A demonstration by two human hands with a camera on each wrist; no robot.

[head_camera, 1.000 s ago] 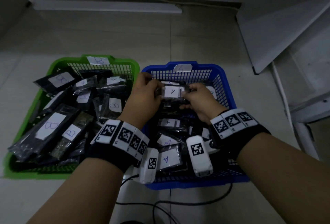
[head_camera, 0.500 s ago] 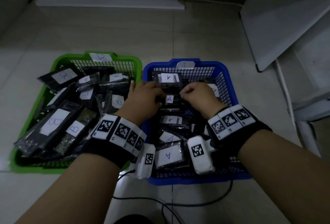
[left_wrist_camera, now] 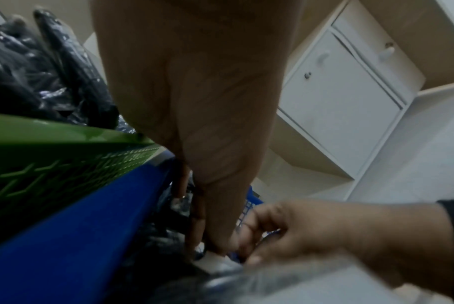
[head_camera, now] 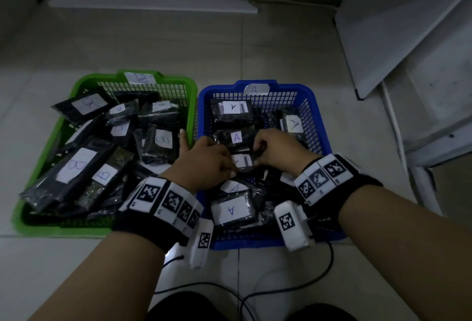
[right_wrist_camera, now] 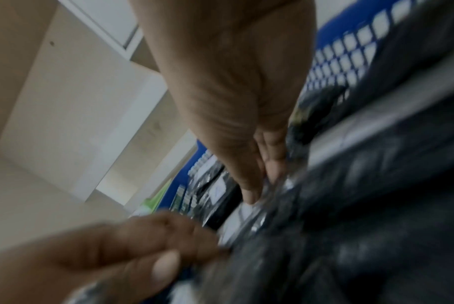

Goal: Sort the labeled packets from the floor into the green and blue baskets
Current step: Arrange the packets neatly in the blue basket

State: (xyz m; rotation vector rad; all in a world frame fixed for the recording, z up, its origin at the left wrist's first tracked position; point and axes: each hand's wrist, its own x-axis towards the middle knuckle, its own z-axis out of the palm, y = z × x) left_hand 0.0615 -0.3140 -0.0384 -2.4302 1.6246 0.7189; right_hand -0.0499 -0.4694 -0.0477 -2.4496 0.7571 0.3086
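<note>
Centre frame, inside the blue plastic lattice basket (head_camera: 314,121), the left hand (head_camera: 204,162) and right hand (head_camera: 278,149) both pinched one small black plastic packet with a white label (head_camera: 244,161) (letter half hidden). Best checked, then laid flat.

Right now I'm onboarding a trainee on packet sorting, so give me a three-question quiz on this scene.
1. True or false: both hands are over the green basket.
2. Which letter marks the tag on the blue basket's far rim? a) A b) B c) C
3. Fill in: the left hand and right hand both pinch one small ____.

Key: 1 false, they are over the blue basket; 2 a; 3 packet.
</note>
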